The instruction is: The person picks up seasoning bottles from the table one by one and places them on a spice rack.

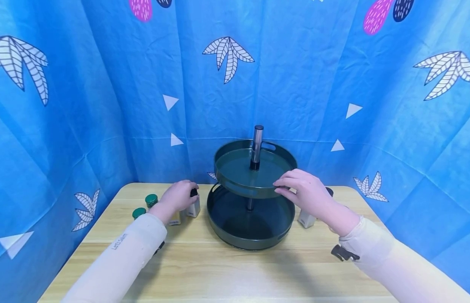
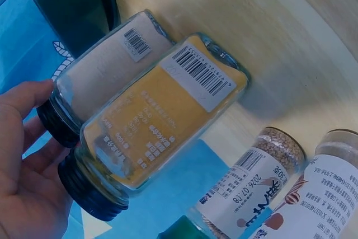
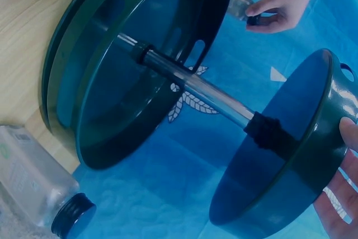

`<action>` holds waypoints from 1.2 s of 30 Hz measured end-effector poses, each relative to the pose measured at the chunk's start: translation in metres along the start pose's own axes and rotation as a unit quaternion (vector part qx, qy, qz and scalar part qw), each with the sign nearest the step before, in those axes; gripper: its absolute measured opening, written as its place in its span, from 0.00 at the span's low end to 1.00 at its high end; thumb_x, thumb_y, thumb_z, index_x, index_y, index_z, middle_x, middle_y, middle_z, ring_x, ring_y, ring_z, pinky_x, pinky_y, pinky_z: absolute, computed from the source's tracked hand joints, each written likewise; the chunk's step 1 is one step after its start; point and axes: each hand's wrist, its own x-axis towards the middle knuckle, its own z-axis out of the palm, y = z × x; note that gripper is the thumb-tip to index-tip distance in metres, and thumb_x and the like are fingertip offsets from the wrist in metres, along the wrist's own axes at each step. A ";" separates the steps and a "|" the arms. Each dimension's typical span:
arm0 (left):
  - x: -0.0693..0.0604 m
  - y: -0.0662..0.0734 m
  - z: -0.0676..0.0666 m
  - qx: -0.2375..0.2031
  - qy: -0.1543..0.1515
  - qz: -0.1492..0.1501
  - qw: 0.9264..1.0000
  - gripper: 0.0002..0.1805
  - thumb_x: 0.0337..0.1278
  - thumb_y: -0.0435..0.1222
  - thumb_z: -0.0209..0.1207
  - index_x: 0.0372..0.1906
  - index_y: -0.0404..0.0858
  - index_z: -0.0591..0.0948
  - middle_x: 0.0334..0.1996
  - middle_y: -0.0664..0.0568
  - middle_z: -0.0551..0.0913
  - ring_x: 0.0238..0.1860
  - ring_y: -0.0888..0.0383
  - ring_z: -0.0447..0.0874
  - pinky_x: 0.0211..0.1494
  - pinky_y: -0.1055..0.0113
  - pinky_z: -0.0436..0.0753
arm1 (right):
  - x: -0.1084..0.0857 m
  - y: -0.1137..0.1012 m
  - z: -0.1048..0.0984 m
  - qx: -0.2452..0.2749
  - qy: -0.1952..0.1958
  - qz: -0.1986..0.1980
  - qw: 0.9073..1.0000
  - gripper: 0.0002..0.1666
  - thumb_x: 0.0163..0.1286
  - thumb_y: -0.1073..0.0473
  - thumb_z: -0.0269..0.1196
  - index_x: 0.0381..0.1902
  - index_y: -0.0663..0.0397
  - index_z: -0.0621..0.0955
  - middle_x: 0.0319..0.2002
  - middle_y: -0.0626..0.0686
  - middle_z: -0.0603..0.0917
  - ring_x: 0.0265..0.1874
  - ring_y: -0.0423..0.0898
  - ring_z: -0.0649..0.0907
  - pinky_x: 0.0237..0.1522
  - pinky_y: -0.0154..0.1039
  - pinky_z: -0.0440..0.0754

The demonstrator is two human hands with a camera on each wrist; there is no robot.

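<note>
My left hand [image 1: 178,198] pinches the black cap [image 2: 56,121] of a square glass jar of pale powder [image 2: 112,62], which stands left of a dark green two-tier round tray. Touching that jar's side in the left wrist view is a similar jar of yellow powder [image 2: 162,110], also black-capped. Around the right front rim of the upper tray [image 1: 239,191], my right hand [image 1: 305,193] rests its fingertips against the outer wall. Below it sits the wider lower tray [image 1: 254,243]. A metal post [image 1: 257,145] rises through both tiers; neither shows anything in it.
Two green-capped jars [image 1: 139,213] with white labels stand left of my left hand. Under my right hand, another pale jar with a black cap [image 3: 36,172] is partly covered. A blue patterned curtain [image 1: 307,84] surrounds the wooden table [image 1: 227,277] behind and at the sides.
</note>
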 end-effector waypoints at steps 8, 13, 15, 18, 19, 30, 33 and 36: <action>-0.001 0.002 -0.001 0.005 0.003 0.016 1.000 0.19 0.63 0.41 0.66 0.55 0.35 0.84 0.49 0.41 0.84 0.49 0.45 0.83 0.56 0.48 0.82 | 0.000 0.000 0.000 0.002 -0.002 0.003 1.000 0.16 0.53 0.63 0.78 0.41 0.52 0.89 0.38 0.48 0.88 0.39 0.46 0.85 0.41 0.43 0.87; -0.002 0.003 -0.003 0.001 -0.001 0.020 1.000 0.19 0.62 0.41 0.67 0.55 0.35 0.84 0.50 0.42 0.84 0.49 0.46 0.83 0.56 0.48 0.82 | 0.000 0.000 -0.001 0.001 -0.003 0.005 1.000 0.15 0.53 0.63 0.78 0.41 0.52 0.89 0.38 0.49 0.88 0.39 0.46 0.86 0.41 0.43 0.87; -0.002 0.004 -0.005 0.001 -0.002 0.023 1.000 0.19 0.63 0.41 0.66 0.55 0.35 0.84 0.51 0.42 0.84 0.49 0.46 0.83 0.56 0.49 0.82 | 0.000 0.000 -0.001 0.001 -0.003 0.006 1.000 0.16 0.53 0.63 0.78 0.41 0.52 0.89 0.38 0.49 0.88 0.39 0.46 0.86 0.41 0.43 0.87; -0.001 0.004 -0.008 0.002 -0.003 0.025 1.000 0.19 0.63 0.41 0.66 0.55 0.35 0.84 0.51 0.42 0.84 0.50 0.45 0.83 0.55 0.49 0.83 | 0.000 0.000 -0.001 0.002 -0.002 0.007 1.000 0.16 0.53 0.63 0.78 0.41 0.52 0.89 0.38 0.49 0.88 0.39 0.47 0.85 0.41 0.43 0.87; -0.001 0.004 -0.009 0.003 -0.004 0.027 1.000 0.19 0.63 0.40 0.66 0.55 0.34 0.84 0.51 0.42 0.84 0.50 0.45 0.83 0.55 0.49 0.83 | 0.000 0.000 0.000 0.003 -0.002 0.007 1.000 0.16 0.53 0.63 0.78 0.41 0.52 0.89 0.38 0.48 0.88 0.39 0.47 0.85 0.41 0.43 0.87; -0.005 0.014 -0.031 0.010 -0.013 0.041 0.999 0.19 0.63 0.40 0.66 0.55 0.34 0.83 0.50 0.43 0.85 0.49 0.46 0.83 0.52 0.51 0.85 | 0.000 0.000 -0.001 0.003 -0.003 0.004 1.000 0.16 0.53 0.63 0.78 0.41 0.52 0.89 0.38 0.48 0.88 0.39 0.46 0.85 0.41 0.43 0.87; -0.006 0.018 -0.038 0.011 -0.011 0.055 0.998 0.18 0.63 0.40 0.67 0.53 0.34 0.84 0.49 0.43 0.85 0.48 0.46 0.84 0.52 0.52 0.85 | 0.000 0.000 -0.001 0.002 -0.006 0.006 1.000 0.16 0.53 0.63 0.78 0.41 0.52 0.89 0.37 0.48 0.88 0.38 0.46 0.85 0.40 0.43 0.87; -0.006 0.020 -0.043 0.015 -0.001 0.070 0.997 0.17 0.62 0.40 0.67 0.51 0.35 0.85 0.47 0.44 0.86 0.46 0.48 0.84 0.52 0.53 0.84 | 0.000 0.000 -0.001 0.002 -0.006 0.006 1.000 0.15 0.53 0.63 0.78 0.41 0.51 0.89 0.37 0.48 0.88 0.38 0.46 0.85 0.40 0.43 0.87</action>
